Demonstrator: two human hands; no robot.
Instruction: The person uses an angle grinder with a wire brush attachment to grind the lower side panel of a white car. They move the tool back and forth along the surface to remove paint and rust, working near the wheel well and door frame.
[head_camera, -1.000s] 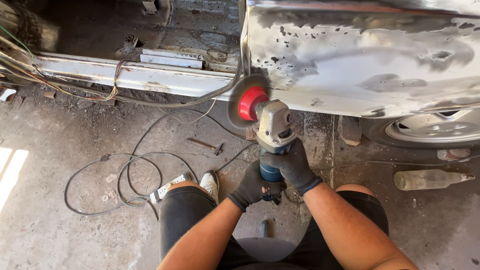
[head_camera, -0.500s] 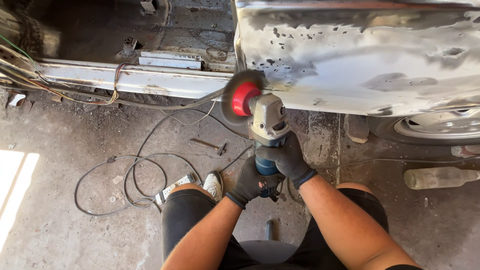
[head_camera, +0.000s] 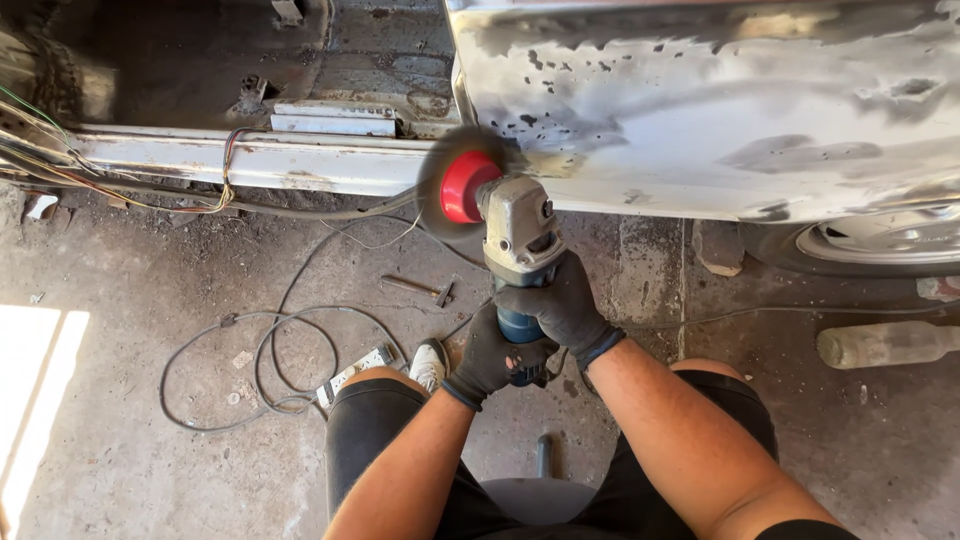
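Both my gloved hands grip an angle grinder (head_camera: 520, 235) with a grey head and blue body. My right hand (head_camera: 562, 305) wraps the body just behind the head. My left hand (head_camera: 492, 355) holds the rear of the handle. The red-hubbed wire wheel (head_camera: 460, 187) is blurred with spin and sits against the lower front edge of a bare, sanded car body panel (head_camera: 720, 110). I am seated, knees apart, in black shorts.
A stripped door sill (head_camera: 250, 160) with loose wires runs left. On the concrete floor lie a coiled cable with a power strip (head_camera: 352, 372), a small hammer (head_camera: 420, 288), a dusty bottle (head_camera: 885, 343) and a block (head_camera: 717, 247). A wheel (head_camera: 890, 240) is at right.
The view has drifted, so the grinder and panel edge sit slightly further left in frame. The wheel stays on the panel's lower front edge, and both hands keep their grip.
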